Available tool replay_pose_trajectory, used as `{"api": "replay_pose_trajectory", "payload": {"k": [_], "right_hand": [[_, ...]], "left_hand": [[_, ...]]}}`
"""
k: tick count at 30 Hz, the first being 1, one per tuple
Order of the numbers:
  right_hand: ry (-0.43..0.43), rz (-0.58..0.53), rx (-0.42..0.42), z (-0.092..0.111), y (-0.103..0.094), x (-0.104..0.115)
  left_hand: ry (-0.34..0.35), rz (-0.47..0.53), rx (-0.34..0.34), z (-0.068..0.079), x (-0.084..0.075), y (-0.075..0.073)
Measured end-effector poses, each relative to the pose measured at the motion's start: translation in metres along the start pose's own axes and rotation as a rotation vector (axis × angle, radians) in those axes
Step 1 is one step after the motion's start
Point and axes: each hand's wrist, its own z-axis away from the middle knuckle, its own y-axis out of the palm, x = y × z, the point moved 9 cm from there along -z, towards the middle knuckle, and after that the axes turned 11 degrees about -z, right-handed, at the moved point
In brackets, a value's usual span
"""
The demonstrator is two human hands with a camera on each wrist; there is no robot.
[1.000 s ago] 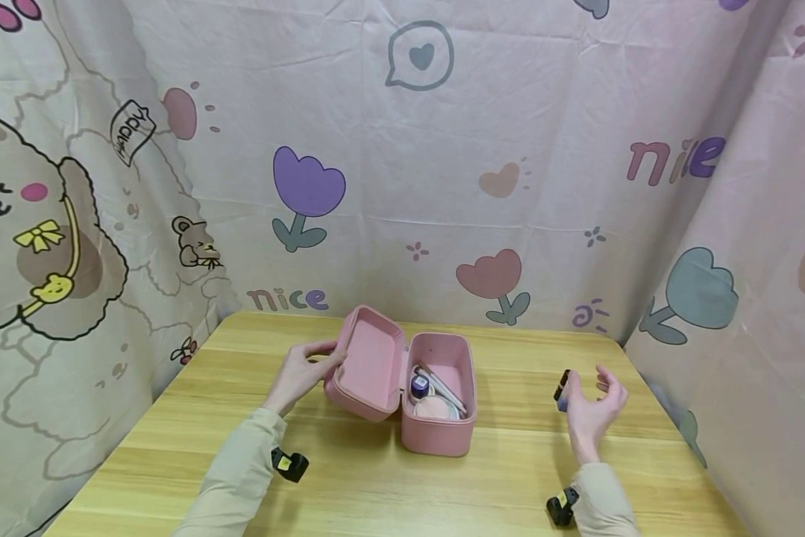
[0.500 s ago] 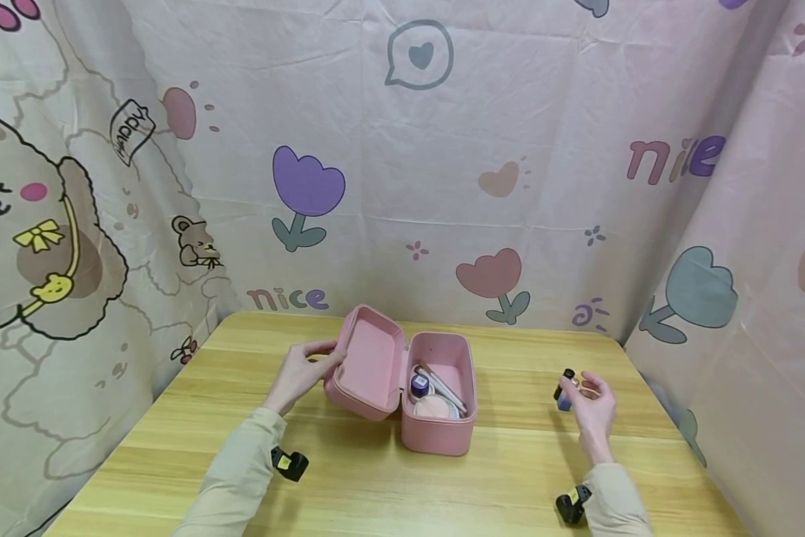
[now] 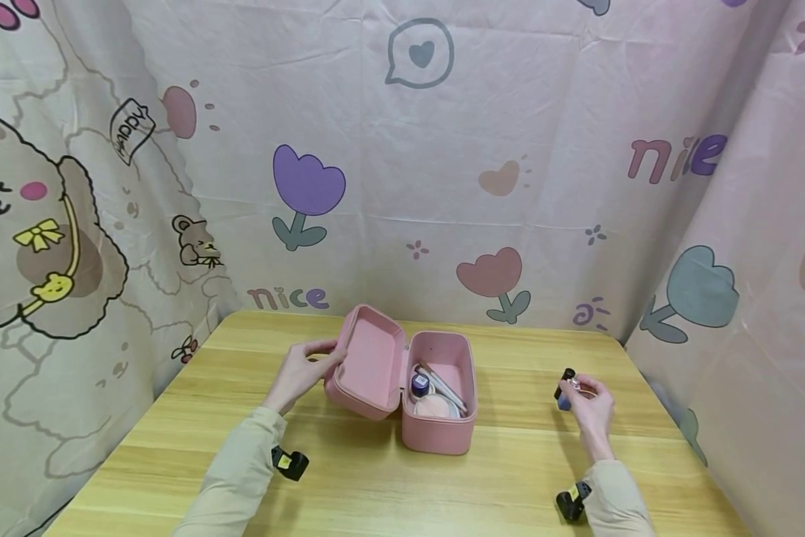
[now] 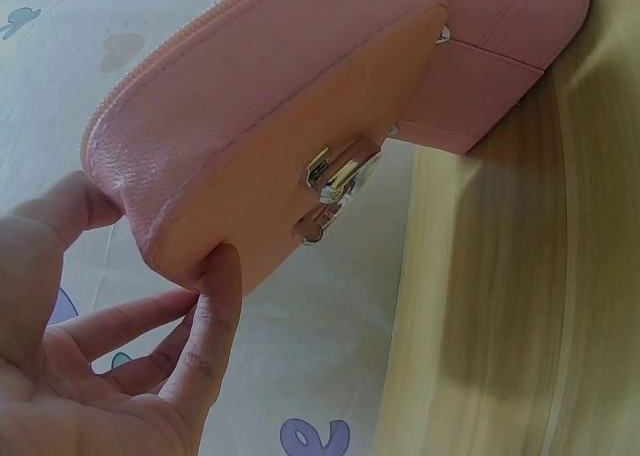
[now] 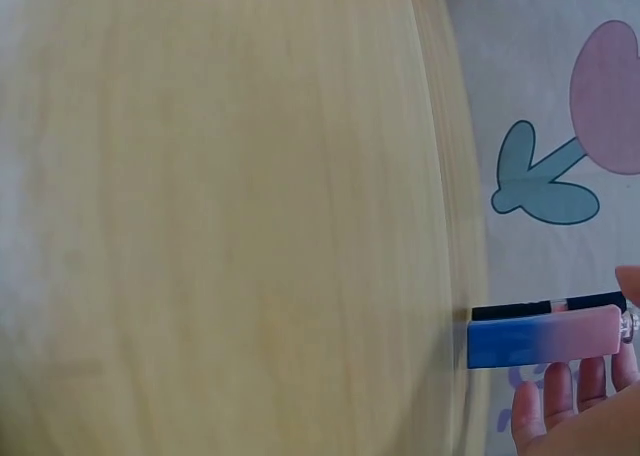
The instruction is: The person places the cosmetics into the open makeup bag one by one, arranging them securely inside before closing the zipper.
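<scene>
A pink cosmetic case (image 3: 439,436) stands on the table with its lid (image 3: 375,358) swung out to the left. My left hand (image 3: 304,373) grips the lid's outer corner; the left wrist view shows thumb and fingers pinching the lid (image 4: 270,146) beside its gold clasp. Inside the case lie brushes (image 3: 445,388), a dark purple-capped jar (image 3: 420,385) and a round powder compact (image 3: 434,407). At the right, my right hand (image 3: 593,414) pinches the clear-topped end of a slim blue-to-pink bottle (image 5: 545,338). A black tube (image 5: 510,312) is right beside it; its lower part is hidden.
The wooden table (image 3: 348,492) extends around the case, with a printed curtain (image 3: 402,186) hanging behind and at both sides. A small black camera sits on each wrist, the left one (image 3: 290,463) and the right one (image 3: 572,502).
My right hand has moved slightly, its spread fingers closing around the bottle's top beside the black tube. My left hand and the lid stay where they were.
</scene>
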Motion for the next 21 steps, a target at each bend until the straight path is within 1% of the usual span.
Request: {"api": "replay_pose_trajectory", "payload": {"k": [3,8,17,21], "right_hand": [[-0.006,0.023,-0.016,0.0001,-0.0012,0.0004],[-0.020,0.022,-0.042,-0.0003,-0.0028,0.0012],[-0.038,0.019,-0.044,-0.0011,-0.0030,0.0012],[-0.035,0.009,-0.060,0.0004,-0.0047,0.0012]], "left_hand": [[0.000,-0.003,-0.001,-0.0008,0.0006,0.0002],[0.002,-0.012,-0.004,-0.0007,0.0007,0.0004],[0.005,-0.012,-0.007,-0.0005,0.0004,0.0001],[0.007,-0.013,-0.008,-0.0013,0.0008,-0.0001]]}}
